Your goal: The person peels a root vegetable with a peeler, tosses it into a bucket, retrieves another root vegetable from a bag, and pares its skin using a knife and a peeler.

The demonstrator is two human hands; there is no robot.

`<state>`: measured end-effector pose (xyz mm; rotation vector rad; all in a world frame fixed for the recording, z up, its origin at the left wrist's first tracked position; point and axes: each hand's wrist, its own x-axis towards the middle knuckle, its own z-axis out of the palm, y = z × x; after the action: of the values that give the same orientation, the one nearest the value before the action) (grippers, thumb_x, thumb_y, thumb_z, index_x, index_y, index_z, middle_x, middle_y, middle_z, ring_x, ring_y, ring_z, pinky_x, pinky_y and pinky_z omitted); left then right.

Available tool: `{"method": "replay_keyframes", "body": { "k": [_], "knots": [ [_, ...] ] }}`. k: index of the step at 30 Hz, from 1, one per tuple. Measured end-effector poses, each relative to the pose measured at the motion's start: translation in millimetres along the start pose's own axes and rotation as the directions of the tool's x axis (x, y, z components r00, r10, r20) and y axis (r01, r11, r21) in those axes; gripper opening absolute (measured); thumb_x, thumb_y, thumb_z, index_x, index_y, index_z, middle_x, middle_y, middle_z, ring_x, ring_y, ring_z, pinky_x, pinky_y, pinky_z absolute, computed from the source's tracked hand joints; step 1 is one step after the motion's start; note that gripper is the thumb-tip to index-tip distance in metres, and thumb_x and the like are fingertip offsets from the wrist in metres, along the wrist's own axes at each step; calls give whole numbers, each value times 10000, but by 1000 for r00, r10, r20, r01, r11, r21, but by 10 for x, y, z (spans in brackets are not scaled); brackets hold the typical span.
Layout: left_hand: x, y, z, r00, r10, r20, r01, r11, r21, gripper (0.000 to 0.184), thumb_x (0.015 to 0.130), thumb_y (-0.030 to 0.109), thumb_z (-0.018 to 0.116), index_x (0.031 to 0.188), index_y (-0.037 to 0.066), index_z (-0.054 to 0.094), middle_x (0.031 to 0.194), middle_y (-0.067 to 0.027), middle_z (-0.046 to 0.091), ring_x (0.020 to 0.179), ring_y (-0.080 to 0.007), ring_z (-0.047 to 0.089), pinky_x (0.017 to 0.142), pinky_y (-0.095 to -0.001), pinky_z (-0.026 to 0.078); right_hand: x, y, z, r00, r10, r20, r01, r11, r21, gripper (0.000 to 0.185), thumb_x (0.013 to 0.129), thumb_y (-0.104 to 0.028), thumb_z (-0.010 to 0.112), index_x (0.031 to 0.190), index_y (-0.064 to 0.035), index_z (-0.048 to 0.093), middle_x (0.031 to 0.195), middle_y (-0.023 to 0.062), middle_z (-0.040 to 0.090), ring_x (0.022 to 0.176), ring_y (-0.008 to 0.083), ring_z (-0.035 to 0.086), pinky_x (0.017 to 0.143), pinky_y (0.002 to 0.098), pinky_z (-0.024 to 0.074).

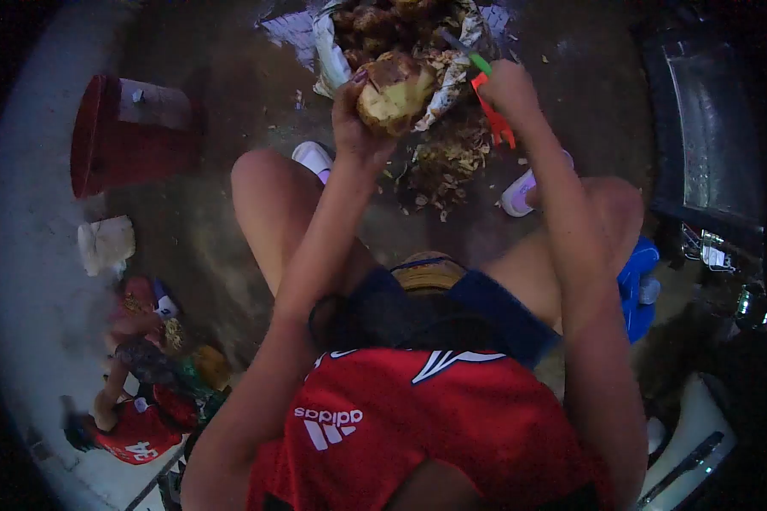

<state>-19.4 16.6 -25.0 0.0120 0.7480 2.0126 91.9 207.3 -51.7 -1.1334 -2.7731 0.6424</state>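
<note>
My left hand [355, 121] is wrapped round a large root vegetable [395, 95]. Part of its brown skin is off, baring pale yellow flesh toward me. In my right hand [510, 88] is a knife [479, 61] with a green handle, its blade angled up and left, apart from the root. Just below that hand shows a bright orange strip [494, 115]; I cannot tell whether it is held or lies on the floor. Beyond both hands stands an open white sack [326, 43] full of brown roots [379, 24]. Peelings [445, 170] lie heaped between my feet.
A dark red bucket [145, 140] is on the left, with a whitish container [106, 244] nearer me. Another person [141, 426] in a red shirt sits at the lower left. A blue plastic object [639, 289] is beside my right thigh. Dark vehicle-like shapes [712, 128] line the right.
</note>
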Motion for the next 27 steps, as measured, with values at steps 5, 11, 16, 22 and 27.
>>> {"method": "replay_keyframes", "body": {
  "k": [5, 11, 16, 22, 27],
  "knots": [
    [117, 63, -331, 984, -88, 152, 114, 978, -173, 523, 783, 482, 497, 1167, 128, 520, 1107, -100, 562, 982, -271, 572, 774, -423, 527, -33, -24, -54, 994, 35, 104, -39, 998, 42, 264, 638, -201, 644, 785, 16, 610, 744, 197, 613, 730, 348, 614, 671, 422, 485],
    [80, 25, -151, 999, -29, 18, 31, 991, -130, 513, 778, 472, 498, 1156, 126, 524, 1085, -107, 568, 949, -256, 577, 725, -389, 544, -211, -288, -166, 967, -214, 138, 168, 943, 287, 290, 640, -254, 660, 795, -10, 633, 741, 210, 613, 740, 359, 609, 681, 434, 485],
    [94, 21, -134, 991, -98, -88, 91, 993, -77, 498, 802, 490, 428, 1158, 157, 529, 1084, -64, 576, 944, -215, 576, 708, -374, 519, -345, -482, -103, 948, -315, 46, 292, 918, 270, 261, 687, -249, 659, 806, -19, 624, 741, 192, 612, 729, 361, 598, 679, 429, 485],
    [102, 4, -92, 972, -142, -187, 173, 971, 163, 468, 838, 430, 380, 1144, 115, 542, 1081, -69, 598, 969, -218, 581, 825, -386, 484, -415, -520, -210, 945, -326, -16, 325, 933, 158, 214, 684, -173, 651, 824, -19, 600, 744, 176, 600, 742, 372, 582, 655, 432, 463],
    [74, -87, -136, 968, -235, -87, 243, 965, 98, 495, 849, 426, 360, 1173, 84, 514, 1104, -122, 577, 993, -283, 570, 863, -431, 467, -377, -448, -197, 939, -340, -55, 341, 940, 16, 223, 705, -241, 661, 853, -79, 624, 773, 162, 615, 765, 335, 612, 679, 441, 496]
  ]
}}
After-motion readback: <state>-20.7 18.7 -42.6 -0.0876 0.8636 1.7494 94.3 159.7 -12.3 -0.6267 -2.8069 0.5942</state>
